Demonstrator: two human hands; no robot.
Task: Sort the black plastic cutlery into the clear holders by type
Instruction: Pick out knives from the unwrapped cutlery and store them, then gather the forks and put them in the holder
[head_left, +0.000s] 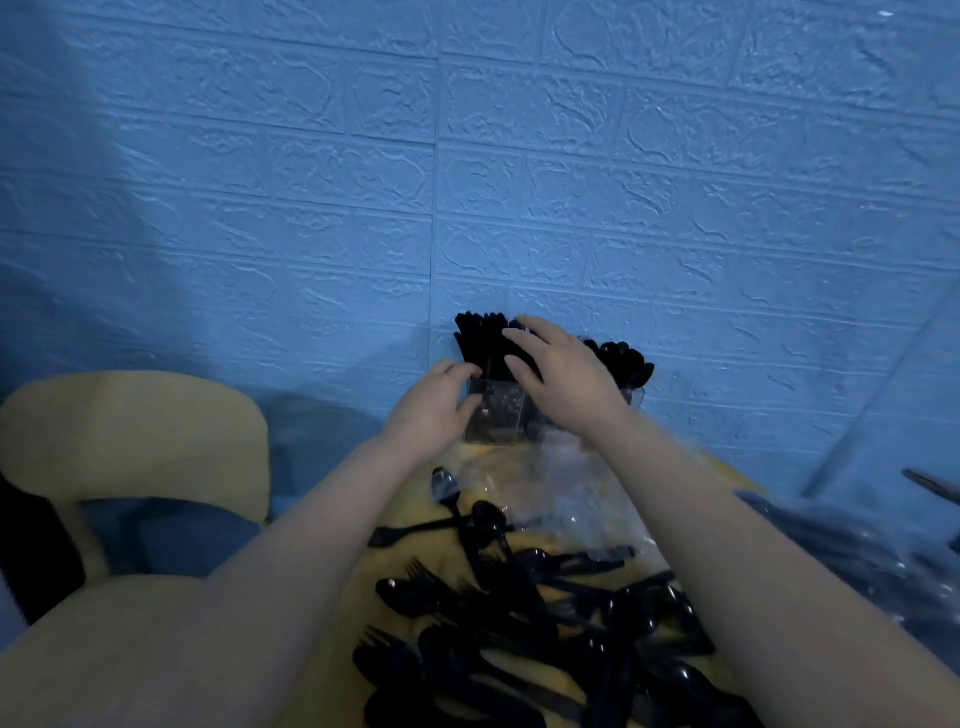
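Note:
Clear holders (493, 415) stand against the blue wall at the far end of the yellow table (400, 499). Black cutlery (480, 343) stands upright in the left one, and black spoons (626, 361) stick out of the right one. My left hand (434, 408) grips the left side of the left holder. My right hand (558, 369) lies with spread fingers over the tops of the upright cutlery. A heap of loose black forks and spoons (524, 613) covers the near table between my forearms.
Crumpled clear plastic wrap (566, 493) lies between the holders and the heap. A yellow chair (130, 441) stands to the left of the table. More clear plastic (883, 561) sits at the right edge. The blue brick-pattern wall (467, 182) closes off the back.

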